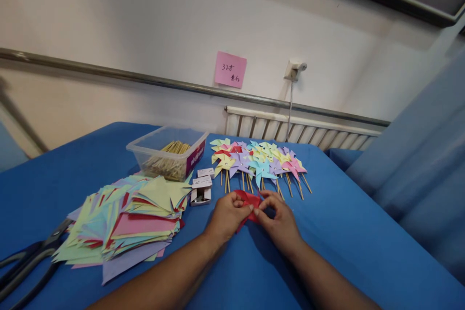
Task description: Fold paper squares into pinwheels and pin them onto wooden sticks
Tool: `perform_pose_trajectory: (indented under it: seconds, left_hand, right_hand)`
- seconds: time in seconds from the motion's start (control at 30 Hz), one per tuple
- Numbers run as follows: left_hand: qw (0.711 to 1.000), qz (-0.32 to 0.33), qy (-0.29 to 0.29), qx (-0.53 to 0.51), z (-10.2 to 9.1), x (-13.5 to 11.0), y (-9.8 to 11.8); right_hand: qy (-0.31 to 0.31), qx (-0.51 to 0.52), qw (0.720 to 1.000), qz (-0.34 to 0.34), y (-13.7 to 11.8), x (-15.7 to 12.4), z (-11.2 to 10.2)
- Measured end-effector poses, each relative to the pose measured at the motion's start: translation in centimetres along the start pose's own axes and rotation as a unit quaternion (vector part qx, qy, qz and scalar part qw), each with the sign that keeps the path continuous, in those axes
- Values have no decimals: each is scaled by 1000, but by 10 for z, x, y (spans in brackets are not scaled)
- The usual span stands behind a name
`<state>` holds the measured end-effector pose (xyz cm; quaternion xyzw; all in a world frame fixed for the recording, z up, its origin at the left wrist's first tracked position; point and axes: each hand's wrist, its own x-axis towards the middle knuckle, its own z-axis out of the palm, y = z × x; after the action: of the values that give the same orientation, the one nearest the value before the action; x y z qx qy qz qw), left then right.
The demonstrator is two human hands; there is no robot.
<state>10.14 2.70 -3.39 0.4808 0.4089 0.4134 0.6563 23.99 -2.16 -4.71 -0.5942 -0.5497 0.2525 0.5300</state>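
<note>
A piece of red paper (249,198), partly folded, is held up between my two hands just above the blue cover. My left hand (228,214) pinches its left side between thumb and fingers. On the other side, my right hand (279,218) has thumb and fingers closed on the paper's right part. Fingers hide some of the folds. Just beyond the hands lie several finished paper pinwheels (262,168) on thin wooden sticks. Left of my left hand stands an opened small box (201,195) with shiny metal bits inside.
A pile of cut coloured paper (145,223) spreads at the left, beside large black scissors (39,252). Behind it stands a clear plastic tub (145,144) of wooden sticks. A radiator (265,126), metal rail (163,78) and plugged socket (292,70) line the wall.
</note>
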Motion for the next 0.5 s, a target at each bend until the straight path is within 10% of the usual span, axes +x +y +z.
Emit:
perform_pose_trajectory:
  seconds: [0.13,0.5]
  left_hand:
    - [1000,-6,-5,8,-1,-2,6]
    - [983,20,-124,133,-7,-3,12]
  right_hand:
    - [50,153,984,81,2,5,-4]
    - [-122,230,960,100,-2,8,-9]
